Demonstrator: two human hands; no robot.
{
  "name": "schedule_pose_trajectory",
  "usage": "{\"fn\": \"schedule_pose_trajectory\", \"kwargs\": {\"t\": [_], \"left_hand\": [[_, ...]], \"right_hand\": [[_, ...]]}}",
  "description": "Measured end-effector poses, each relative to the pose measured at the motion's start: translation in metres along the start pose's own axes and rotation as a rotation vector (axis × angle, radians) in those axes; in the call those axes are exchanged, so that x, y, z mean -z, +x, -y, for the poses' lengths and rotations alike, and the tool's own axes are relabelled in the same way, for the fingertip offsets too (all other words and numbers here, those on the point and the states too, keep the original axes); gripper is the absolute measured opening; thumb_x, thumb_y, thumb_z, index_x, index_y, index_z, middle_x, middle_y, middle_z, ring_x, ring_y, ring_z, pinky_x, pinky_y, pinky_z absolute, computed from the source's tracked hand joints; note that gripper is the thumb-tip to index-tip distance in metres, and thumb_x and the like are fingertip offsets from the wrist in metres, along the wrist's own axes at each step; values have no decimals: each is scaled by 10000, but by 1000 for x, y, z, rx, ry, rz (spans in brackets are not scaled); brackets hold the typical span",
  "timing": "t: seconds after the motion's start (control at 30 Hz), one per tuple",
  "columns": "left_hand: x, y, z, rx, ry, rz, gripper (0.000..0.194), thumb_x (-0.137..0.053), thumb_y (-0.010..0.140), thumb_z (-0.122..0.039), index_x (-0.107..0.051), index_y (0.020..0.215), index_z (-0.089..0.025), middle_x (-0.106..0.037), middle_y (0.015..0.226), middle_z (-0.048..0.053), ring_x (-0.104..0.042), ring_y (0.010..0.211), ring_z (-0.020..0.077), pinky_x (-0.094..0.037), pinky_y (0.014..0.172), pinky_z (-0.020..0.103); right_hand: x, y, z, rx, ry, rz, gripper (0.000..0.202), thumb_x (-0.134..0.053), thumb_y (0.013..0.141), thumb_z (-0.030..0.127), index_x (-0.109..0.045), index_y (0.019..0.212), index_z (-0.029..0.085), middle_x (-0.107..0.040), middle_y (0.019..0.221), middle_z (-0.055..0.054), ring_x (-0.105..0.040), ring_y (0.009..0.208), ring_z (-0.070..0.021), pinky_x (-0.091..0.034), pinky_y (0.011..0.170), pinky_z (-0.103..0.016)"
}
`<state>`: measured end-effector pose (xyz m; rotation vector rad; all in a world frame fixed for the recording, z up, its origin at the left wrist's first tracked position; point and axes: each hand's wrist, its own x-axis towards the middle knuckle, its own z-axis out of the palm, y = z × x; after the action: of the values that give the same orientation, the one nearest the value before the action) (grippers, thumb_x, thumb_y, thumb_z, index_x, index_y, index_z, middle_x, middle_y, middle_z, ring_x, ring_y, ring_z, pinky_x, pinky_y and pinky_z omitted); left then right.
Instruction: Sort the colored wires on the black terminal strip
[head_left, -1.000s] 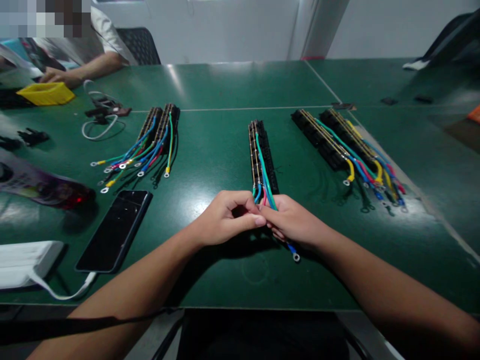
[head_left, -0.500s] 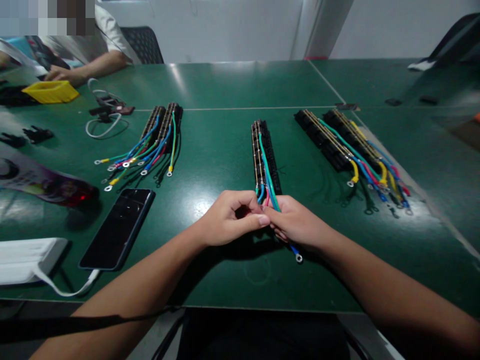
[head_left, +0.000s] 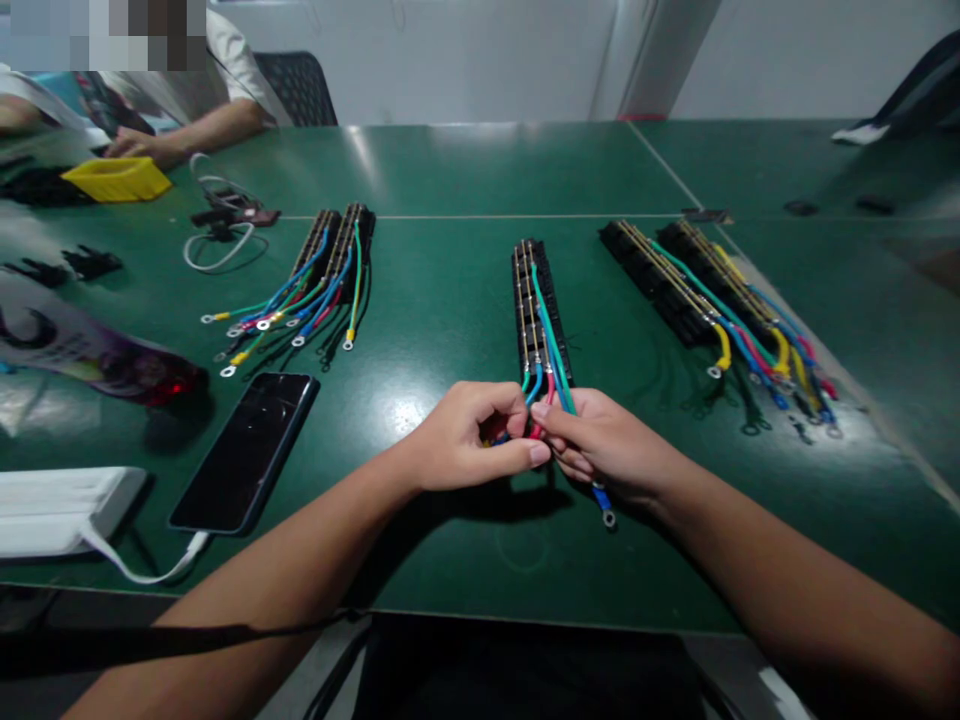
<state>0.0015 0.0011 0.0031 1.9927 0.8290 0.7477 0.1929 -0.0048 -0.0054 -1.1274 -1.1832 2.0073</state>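
Observation:
A black terminal block with brass-coloured strips lies in the middle of the table, pointing away from me. Green, blue and red wires run from it toward my hands. My left hand is closed at the near end, thumb and fingers around wires that are partly hidden. Beside it, touching, my right hand grips green and blue wires between thumb and curled fingers. Below that hand a blue-sleeved ring terminal sticks out over the table.
Two wired terminal blocks lie to the left, two more to the right. Nearer me on the left are a phone on a white cable, a white power bank and a drink bottle. A person's hand rests behind a yellow bin.
The view has shifted slightly, so everything sits a little further right. My fingers have moved slightly on the wires, and more of the red wire shows between my hands.

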Motion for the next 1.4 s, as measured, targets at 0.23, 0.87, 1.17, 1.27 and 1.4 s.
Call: {"fn": "schedule_pose_trajectory", "kwargs": {"t": [0.23, 0.87, 1.17, 1.27, 1.4], "left_hand": [[2, 2, 3, -109, 196, 15, 301, -682, 813, -368, -631, 615, -147, -546, 523, -34, -465, 566, 93, -354, 647, 257], [-1, 3, 5, -181, 275, -1, 290, -659, 847, -402, -702, 736, -138, -455, 488, -50, -411, 514, 92, -296, 576, 244], [-3, 1, 6, -149, 285, 15, 182, -677, 834, -309, -674, 767, -140, -459, 538, -55, -420, 535, 85, -292, 556, 223], [-3, 2, 4, -180, 270, 9, 205, -658, 843, -321, -663, 752, -138, -440, 516, -60, -406, 512, 82, -293, 552, 226], [-2, 3, 1, -224, 260, -8, 243, -649, 845, -367, -670, 767, -138, -410, 492, -63, -397, 505, 90, -293, 548, 236]], "right_hand": [[-1, -1, 4, -24, 62, -45, 345, -705, 814, 397, -500, 663, 163, -401, 435, 98, -276, 298, -14, -242, 301, -140], [4, 0, 6, -24, 161, -2, 364, -712, 816, 384, -481, 639, 164, -401, 419, 97, -286, 300, -15, -239, 307, -139], [7, 2, 8, -28, 164, 0, 326, -717, 811, 372, -530, 670, 145, -419, 447, 93, -280, 309, -8, -243, 308, -137], [7, 2, 8, -28, 191, 18, 333, -727, 799, 366, -520, 656, 148, -419, 443, 93, -284, 307, -10, -241, 307, -138], [5, 1, 8, -30, 197, 28, 352, -723, 802, 353, -483, 628, 162, -407, 418, 96, -280, 301, -15, -241, 307, -142]]}}
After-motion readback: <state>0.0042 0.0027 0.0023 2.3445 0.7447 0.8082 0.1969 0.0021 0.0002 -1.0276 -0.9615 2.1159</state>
